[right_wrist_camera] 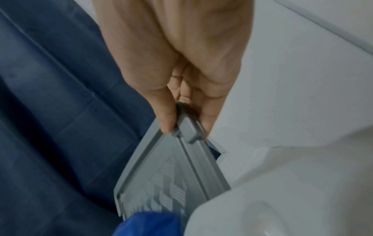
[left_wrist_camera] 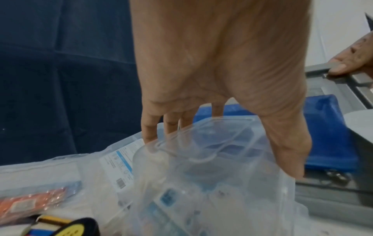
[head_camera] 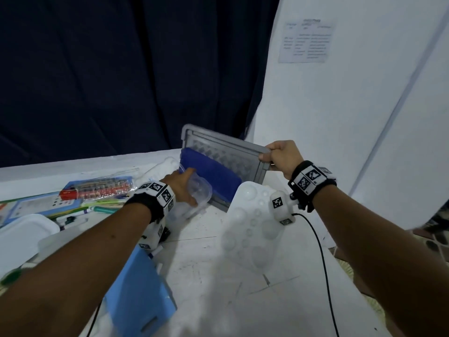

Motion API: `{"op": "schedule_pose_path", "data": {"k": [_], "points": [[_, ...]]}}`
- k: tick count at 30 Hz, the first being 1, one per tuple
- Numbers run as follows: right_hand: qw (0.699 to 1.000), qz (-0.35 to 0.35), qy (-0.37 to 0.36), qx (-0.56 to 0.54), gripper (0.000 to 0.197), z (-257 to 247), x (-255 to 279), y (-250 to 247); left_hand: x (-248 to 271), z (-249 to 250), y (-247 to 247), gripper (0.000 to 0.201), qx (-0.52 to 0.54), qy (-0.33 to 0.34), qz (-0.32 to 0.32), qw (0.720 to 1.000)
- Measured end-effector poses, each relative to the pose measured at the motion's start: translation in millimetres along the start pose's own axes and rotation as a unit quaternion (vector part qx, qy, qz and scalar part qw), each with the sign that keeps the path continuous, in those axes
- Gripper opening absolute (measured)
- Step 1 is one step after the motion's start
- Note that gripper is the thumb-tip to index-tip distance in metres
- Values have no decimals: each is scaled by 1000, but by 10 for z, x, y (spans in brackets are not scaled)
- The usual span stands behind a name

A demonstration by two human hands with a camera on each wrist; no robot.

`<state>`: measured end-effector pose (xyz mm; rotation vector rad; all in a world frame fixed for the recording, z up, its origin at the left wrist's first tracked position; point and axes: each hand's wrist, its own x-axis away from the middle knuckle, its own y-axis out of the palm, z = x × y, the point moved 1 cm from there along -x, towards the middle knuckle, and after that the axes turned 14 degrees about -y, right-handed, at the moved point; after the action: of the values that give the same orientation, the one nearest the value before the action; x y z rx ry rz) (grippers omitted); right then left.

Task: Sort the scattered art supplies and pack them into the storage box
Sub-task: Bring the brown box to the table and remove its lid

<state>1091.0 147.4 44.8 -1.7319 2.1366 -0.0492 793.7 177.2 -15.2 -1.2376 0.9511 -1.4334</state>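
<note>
The right hand (head_camera: 281, 155) is clenched on the upper corner of the grey storage box lid (head_camera: 226, 152), thumb on one face and curled fingers (right_wrist_camera: 167, 115) on the other, holding the lid raised and tilted over the grey storage box (head_camera: 245, 188). The wrist view shows the lid's rim pinched between thumb and fingers. A dark blue case (head_camera: 209, 173) stands inside the box, leaning against the lid.

Just left of the box, the left hand (head_camera: 181, 184) grasps a clear plastic container (head_camera: 198, 193), fingers (left_wrist_camera: 150, 127) spread over its far side and thumb down its near side, close to the blue case. Whether the container rests on the table (head_camera: 201, 259) or is lifted cannot be told.

Touching the box's front edge lies a white paint palette (head_camera: 247, 229). Farther left of the box, beyond the left hand, lie a packet of coloured pencils (head_camera: 97, 188), markers (head_camera: 97, 210) and a white lid (head_camera: 24, 229). A light blue case (head_camera: 138, 288) lies under the left forearm, well in front of the box.
</note>
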Motion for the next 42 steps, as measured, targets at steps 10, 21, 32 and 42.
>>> {"op": "schedule_pose_path", "data": {"k": [10,21,32,42], "points": [[989,82,-98,-70,15,-4,28,-121,-58,16,144,90,106,-20,6,994],[949,125,-47,-285,11,66,36,60,-51,37,-311,21,248,-35,186,950],[939,77,38,-334,13,83,2,152,-41,-354,-405,49,546,-90,165,817],[887,59,110,-445,33,209,395,440,352,-1057,-288,14,601,-184,154,762]]}}
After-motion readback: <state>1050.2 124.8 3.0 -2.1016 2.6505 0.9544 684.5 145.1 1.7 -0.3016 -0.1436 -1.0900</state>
